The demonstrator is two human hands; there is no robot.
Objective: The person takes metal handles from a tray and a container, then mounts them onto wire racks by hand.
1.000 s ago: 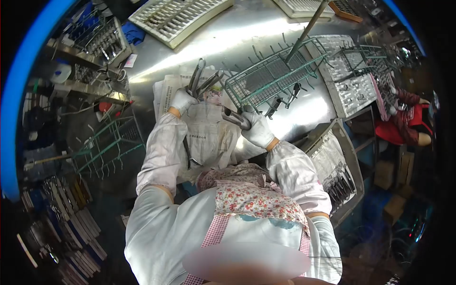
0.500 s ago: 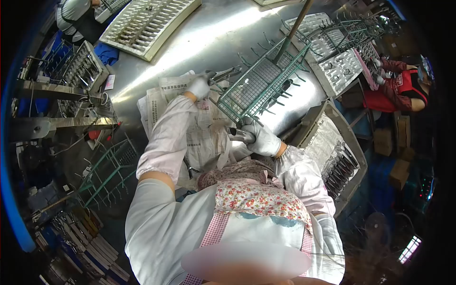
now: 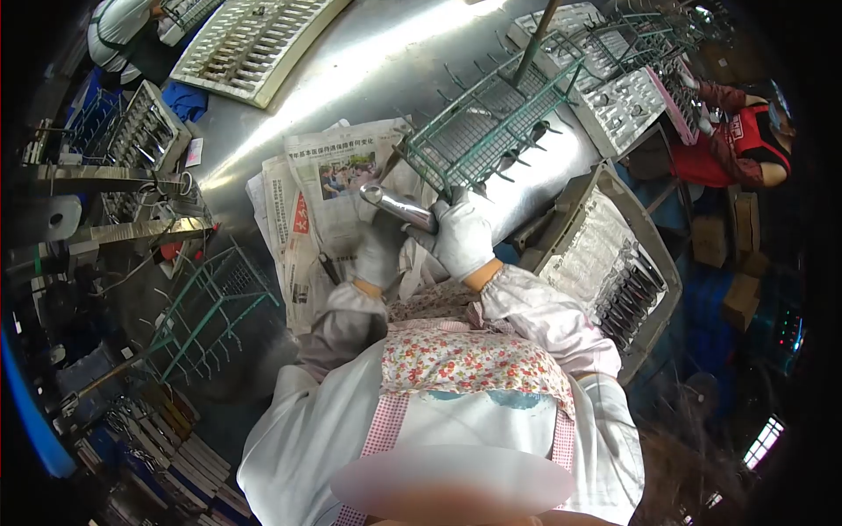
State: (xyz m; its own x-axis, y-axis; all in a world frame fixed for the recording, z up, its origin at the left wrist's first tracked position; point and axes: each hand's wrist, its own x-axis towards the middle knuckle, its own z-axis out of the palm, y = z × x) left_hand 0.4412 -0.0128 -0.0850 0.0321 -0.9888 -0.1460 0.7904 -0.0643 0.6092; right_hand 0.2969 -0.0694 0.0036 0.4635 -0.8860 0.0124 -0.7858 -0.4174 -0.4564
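My right hand point(image 3: 465, 235), in a white glove, is closed on one end of a shiny metal part point(image 3: 396, 207). The part points up and left over the spread newspaper point(image 3: 338, 145). My left hand point(image 3: 377, 252), also gloved, is smeared by motion just below the metal part, and its fingers cannot be made out. Between my hands lies a pale crumpled cloth point(image 3: 419, 270). Just beyond my right hand stands a green wire rack point(image 3: 478, 145) with hooks, on the metal table point(image 3: 259, 140).
A tray with slots point(image 3: 254, 44) lies at the back left. On the right is a grey bin point(image 3: 658, 237) with dark parts on paper. A second green rack point(image 3: 210, 307) is at the left. One person in red point(image 3: 741, 149) is at the right, another person point(image 3: 123, 35) at upper left.
My left hand has come back from the far side of the newspaper, where it held metal parts, to beside my right hand. The metal part in my right hand has swung to point up and left.
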